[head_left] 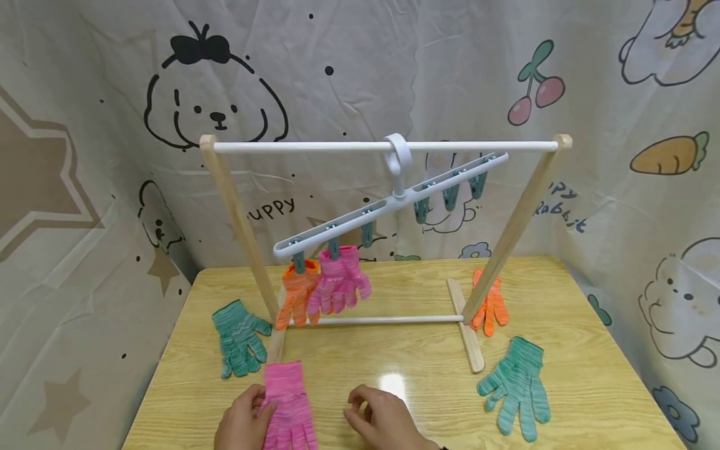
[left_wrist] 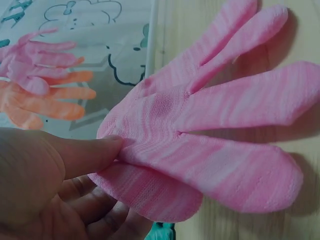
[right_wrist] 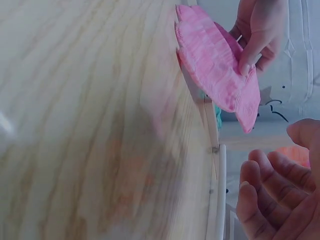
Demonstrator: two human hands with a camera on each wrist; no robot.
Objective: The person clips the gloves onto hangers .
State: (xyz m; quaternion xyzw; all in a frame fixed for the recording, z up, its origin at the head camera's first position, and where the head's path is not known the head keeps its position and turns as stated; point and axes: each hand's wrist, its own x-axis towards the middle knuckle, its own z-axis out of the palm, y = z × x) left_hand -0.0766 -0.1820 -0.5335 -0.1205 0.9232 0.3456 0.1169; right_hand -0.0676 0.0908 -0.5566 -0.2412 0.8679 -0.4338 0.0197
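Note:
My left hand (head_left: 243,422) pinches a pink knitted glove (head_left: 288,406) between thumb and fingers at the glove's side. In the left wrist view the glove's fingers (left_wrist: 235,165) spread away from the thumb, above the wood. To the right of that glove, my right hand (head_left: 388,420) hovers with loosely bent fingers and holds nothing. Beyond both hands, a white clip hanger (head_left: 354,220) hangs aslant from a rack's top rod (head_left: 315,147). At its left end, clips hold an orange glove (head_left: 297,292) and another pink glove (head_left: 339,278); its remaining green clips (head_left: 450,197) hold nothing.
A green glove (head_left: 239,340) lies left of the rack, another green glove (head_left: 520,381) at the right. An orange glove (head_left: 490,303) lies partly behind the rack's right wooden post (head_left: 509,231). The rack's feet (head_left: 465,331) stand on the wooden table (head_left: 382,356). A printed curtain (head_left: 360,75) surrounds the table.

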